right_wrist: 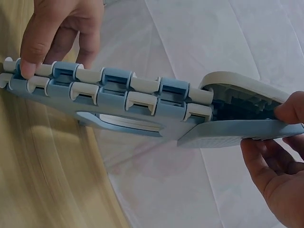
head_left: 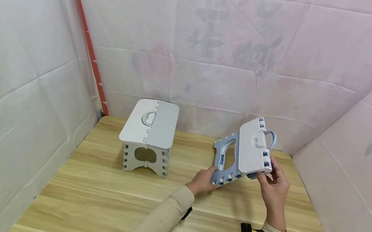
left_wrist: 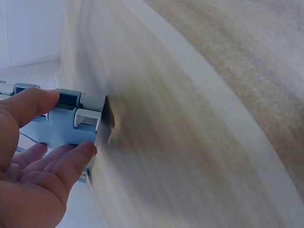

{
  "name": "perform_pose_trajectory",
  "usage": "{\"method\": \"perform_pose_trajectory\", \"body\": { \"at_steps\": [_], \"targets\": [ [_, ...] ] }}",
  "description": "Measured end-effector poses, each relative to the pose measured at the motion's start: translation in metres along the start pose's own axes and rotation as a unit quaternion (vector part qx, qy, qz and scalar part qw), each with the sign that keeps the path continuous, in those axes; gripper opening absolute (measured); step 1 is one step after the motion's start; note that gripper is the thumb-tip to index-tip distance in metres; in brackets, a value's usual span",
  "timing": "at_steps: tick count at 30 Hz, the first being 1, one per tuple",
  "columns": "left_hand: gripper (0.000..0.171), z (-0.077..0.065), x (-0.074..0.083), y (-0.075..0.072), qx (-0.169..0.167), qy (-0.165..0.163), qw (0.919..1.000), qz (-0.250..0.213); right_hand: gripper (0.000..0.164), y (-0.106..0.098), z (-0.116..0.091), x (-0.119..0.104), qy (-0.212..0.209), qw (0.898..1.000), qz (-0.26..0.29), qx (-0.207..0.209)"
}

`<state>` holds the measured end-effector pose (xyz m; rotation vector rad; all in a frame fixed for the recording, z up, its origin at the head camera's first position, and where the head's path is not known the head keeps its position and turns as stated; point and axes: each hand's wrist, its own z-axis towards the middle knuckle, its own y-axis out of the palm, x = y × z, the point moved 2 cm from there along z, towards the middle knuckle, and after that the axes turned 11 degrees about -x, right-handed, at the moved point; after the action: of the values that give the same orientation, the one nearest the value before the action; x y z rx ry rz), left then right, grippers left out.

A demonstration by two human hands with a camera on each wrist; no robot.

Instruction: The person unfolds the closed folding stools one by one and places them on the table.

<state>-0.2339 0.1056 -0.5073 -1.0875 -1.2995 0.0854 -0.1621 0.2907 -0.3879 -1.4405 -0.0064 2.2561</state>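
A blue and white folding stool (head_left: 250, 150) is held tilted by both hands, its legs nearly flat together and its white seat panels partly folded. At its lower edge, the left hand (head_left: 203, 181) pinches the hinged leg side; the left wrist view shows the thumb on one face of the blue hinge edge (left_wrist: 61, 126) and fingers on the other, close to the tabletop. The right hand (head_left: 275, 190) grips the seat end. In the right wrist view, the thumb of the right hand (right_wrist: 280, 175) lies at the gap between the white and blue seat halves, fingers under the blue one.
A second folding stool (head_left: 149, 124), white and grey, stands unfolded to the left on the wood-grain table (head_left: 98, 189). Pale printed sheets (head_left: 208, 77) hang behind and on both sides, with a red strip (head_left: 89, 46) at the back left corner.
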Motion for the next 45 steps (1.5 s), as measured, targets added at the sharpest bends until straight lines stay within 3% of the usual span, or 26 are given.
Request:
{"method": "perform_pose_trajectory", "body": {
  "at_steps": [6, 15, 24, 37, 45],
  "targets": [
    [0.072, -0.001, 0.002, -0.001, -0.008, -0.008, 0.9998, -0.014, 0.055, 0.005, 0.003, -0.006, -0.028, 0.999, -0.015, -0.025],
    [0.074, 0.001, 0.003, 0.0, -0.016, -0.018, 0.9986, -0.046, 0.054, 0.014, 0.008, -0.014, -0.054, 0.998, 0.008, -0.041],
    [0.076, 0.004, 0.001, 0.003, -0.003, -0.025, 0.9988, -0.043, 0.048, 0.029, 0.01, -0.042, -0.082, 0.995, 0.002, -0.054],
    [0.077, 0.007, 0.005, 0.006, 0.01, -0.047, 0.9975, -0.051, 0.048, 0.041, 0.014, -0.053, -0.106, 0.991, -0.035, -0.068],
    [0.077, 0.008, 0.005, 0.009, 0.012, -0.052, 0.9964, -0.067, 0.048, 0.051, 0.015, -0.054, -0.102, 0.991, -0.016, -0.081]
  ]
}}
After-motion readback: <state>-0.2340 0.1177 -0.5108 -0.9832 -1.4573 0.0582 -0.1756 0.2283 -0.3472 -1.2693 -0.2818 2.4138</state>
